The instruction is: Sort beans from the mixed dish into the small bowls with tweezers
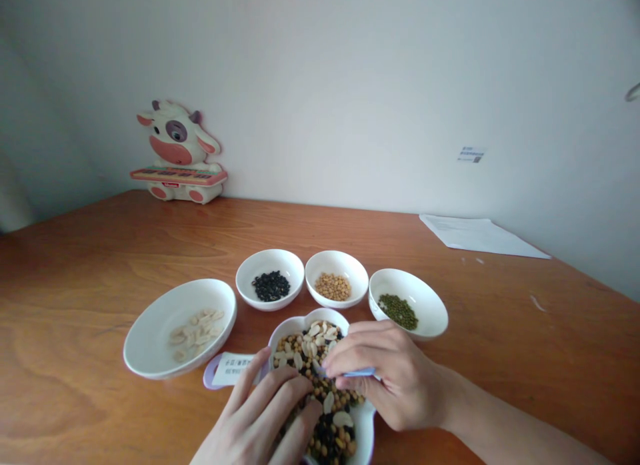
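Below me a white scalloped tray (367, 430) with a purple handle holds mixed yellow beans, black beans, green beans and pale peanut halves (343, 420). My left hand (270, 415) lies over the tray's left side, its fingers apart and bent, fingertips at the beans. My right hand (395, 372) is closed around a slim light-blue tool (361, 372), like tweezers. The tool's tip points left into the mix; the fingers hide much of it. At the left, a large white bowl (150, 338) contains peanut halves.
Behind the tray stand white bowls of black beans (271, 287), yellow beans (333, 287) and green beans (399, 312). A labelled purple handle (213, 374) sticks out left. Farther back are a cow toy keyboard (180, 155) and white paper (475, 234) by the wall.
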The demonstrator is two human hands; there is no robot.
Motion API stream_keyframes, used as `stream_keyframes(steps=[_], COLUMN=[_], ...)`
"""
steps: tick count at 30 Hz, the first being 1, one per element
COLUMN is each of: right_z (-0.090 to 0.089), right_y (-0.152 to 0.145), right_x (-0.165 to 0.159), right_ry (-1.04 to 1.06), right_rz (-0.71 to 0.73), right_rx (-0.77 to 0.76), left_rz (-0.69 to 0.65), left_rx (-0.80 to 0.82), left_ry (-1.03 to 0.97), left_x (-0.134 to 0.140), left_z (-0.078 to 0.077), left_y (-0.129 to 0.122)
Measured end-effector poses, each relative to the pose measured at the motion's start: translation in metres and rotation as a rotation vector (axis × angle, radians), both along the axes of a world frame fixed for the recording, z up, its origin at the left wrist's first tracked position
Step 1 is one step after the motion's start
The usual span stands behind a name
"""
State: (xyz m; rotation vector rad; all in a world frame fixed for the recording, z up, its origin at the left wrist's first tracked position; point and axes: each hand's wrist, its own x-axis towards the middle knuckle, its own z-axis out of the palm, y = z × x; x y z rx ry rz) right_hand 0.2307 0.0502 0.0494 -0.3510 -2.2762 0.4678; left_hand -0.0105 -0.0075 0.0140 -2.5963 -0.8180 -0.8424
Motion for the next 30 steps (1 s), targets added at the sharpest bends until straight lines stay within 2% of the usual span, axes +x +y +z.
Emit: stream_keyframes(steps=[5, 10, 17, 22, 30], right_z=[-0.0014, -0.0003, 0.0028, 0.001, -0.0004], right_y=[-0.0007, -0.0014, -0.005, -0.0061, -0.0053], right_x=[-0.0014, 0.0012, -0.0011, -0.0039, -0.004], right_ry=[0.025, 0.107, 0.052, 0.007, -0.002], right_rz=[-0.012, -0.101, -0.18, -0.183, -0.147], right_rx=[0.008, 0.008, -0.007, -0.043, -0.015], left_rz=[-0.004, -0.001, 0.019, -0.003, -0.001], left_rx=[0.0, -0.011, -0.019, -0.005, -0.016], left_ry=[0.005, -0.012, -0.038, 0.003, -0.001], left_x=[0.0015, 0.0024, 0.0043, 0.0017, 0.0017], left_z=[-0.0016, 0.001, -0.0011, 0.0004, 0.0014], left_y=[-0.001, 0.0012, -0.002, -0.0009, -0.0002])
